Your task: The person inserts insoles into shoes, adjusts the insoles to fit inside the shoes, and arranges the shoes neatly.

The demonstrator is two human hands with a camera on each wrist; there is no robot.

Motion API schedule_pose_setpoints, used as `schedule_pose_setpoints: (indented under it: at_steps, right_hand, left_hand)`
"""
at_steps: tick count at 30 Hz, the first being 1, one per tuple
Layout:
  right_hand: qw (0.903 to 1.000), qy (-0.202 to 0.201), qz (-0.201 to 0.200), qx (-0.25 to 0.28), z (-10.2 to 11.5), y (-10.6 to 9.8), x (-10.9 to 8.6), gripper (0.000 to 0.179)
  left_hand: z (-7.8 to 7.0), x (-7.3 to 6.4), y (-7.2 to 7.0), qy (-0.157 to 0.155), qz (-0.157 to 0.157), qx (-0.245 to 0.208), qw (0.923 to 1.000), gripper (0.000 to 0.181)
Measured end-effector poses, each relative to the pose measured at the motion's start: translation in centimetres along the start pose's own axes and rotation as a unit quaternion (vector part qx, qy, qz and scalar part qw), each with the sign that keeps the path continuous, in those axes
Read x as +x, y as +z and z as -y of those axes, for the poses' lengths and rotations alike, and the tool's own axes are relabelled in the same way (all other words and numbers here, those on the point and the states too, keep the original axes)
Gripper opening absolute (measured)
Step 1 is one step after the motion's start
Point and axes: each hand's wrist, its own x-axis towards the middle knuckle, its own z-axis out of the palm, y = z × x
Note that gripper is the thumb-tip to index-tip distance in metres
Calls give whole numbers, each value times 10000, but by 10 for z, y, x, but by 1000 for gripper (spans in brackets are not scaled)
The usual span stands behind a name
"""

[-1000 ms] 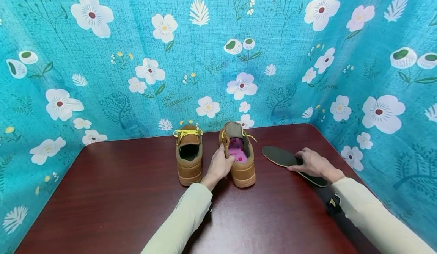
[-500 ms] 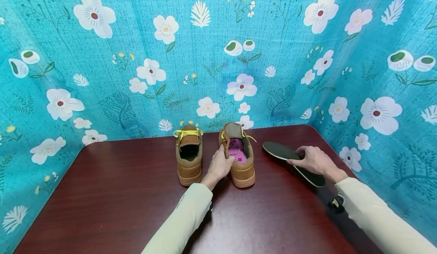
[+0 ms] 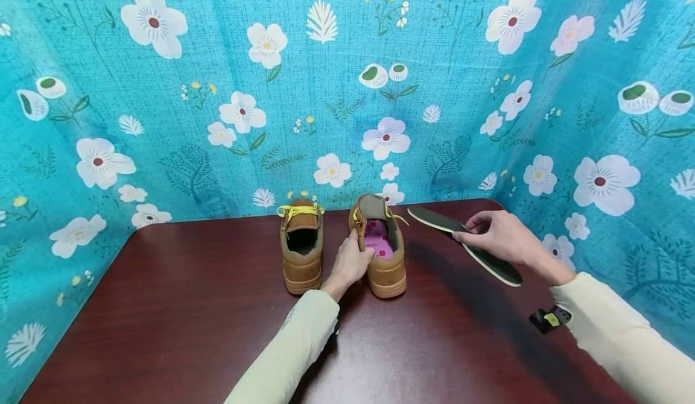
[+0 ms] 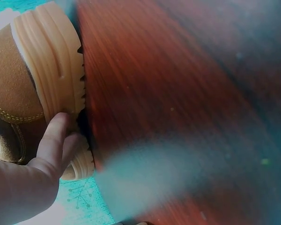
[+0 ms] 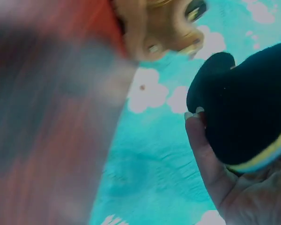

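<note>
My left hand [image 3: 350, 263] grips the near side of a brown shoe [image 3: 388, 277], thumb over the collar and fingers along the outside. The left wrist view shows fingertips against its tan sole [image 4: 56, 61]. The tongue of this shoe stands up, and a pink patterned insole [image 3: 378, 246] lies inside it. At the right, my right hand [image 3: 505, 238] pinches a dark insole [image 3: 491, 261] by its middle and holds it above the table, its shadow below. In the right wrist view the dark insole [image 5: 253, 108] looks bent, with a pale edge.
A matching brown shoe [image 3: 302, 268] with tied yellow laces stands to the left, toe toward the curtain. Both shoes are on a dark red wooden table [image 3: 190, 295]. A blue flowered curtain [image 3: 304, 90] hangs behind the table and along its sides.
My right hand has lifted the dark insole off the table and tilted it, its far end shifting slightly left. My left hand and both shoes have stayed in place.
</note>
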Motion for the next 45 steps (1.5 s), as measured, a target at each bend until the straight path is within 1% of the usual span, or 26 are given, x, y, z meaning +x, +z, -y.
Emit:
schedule_pose_setpoints:
  at_steps: [3, 7, 12, 15, 17, 21, 25, 28, 33, 38, 41, 45]
  right_hand:
    - [9999, 35, 77, 129, 18, -5, 1, 51]
    - [9996, -6, 234, 125, 41, -4, 5, 48]
    - [9978, -50, 646, -169, 67, 3, 14, 45]
    - [9950, -113, 915, -394, 79, 8, 20, 41]
    - [9933, -124, 1022, -520, 86, 12, 25, 37]
    - [9904, -130, 1139, -773, 101, 20, 32, 36]
    - [9875, -42, 1259, -952, 119, 28, 41, 40]
    - [9847, 25, 1303, -1154, 130, 36, 50, 39]
    - [9786, 164, 1296, -1592, 139, 55, 64, 37]
    - [9709, 73, 1271, -2027, 140, 72, 72, 42]
    - [9696, 4, 1241, -2108, 141, 80, 76, 40]
    - [9692, 74, 1220, -2137, 142, 90, 83, 31]
  left_hand:
    - [0, 0, 0, -1, -43, 17, 10000, 75]
    - [1, 0, 2, -3, -84, 47, 10000, 74]
    - [2, 1, 3, -13, -131, 69, 9999, 73]
    - [2, 1, 2, 1, -151, 71, 9999, 73]
    - [2, 1, 2, 21, -145, 82, 9999, 72]
    - [1, 1, 2, 19, -121, 74, 9999, 72]
    - [1, 1, 1, 66, -124, 46, 9999, 73]
    - [2, 1, 0, 82, -95, 67, 9999, 73]
    - [3, 1, 0, 2, 28, 37, 10000, 73]
    - [1, 1, 0, 102, 100, 97, 9999, 71]
    - [1, 1, 0, 127, 123, 142, 9997, 69]
    - [3, 2, 1, 74, 193, 99, 9997, 69]
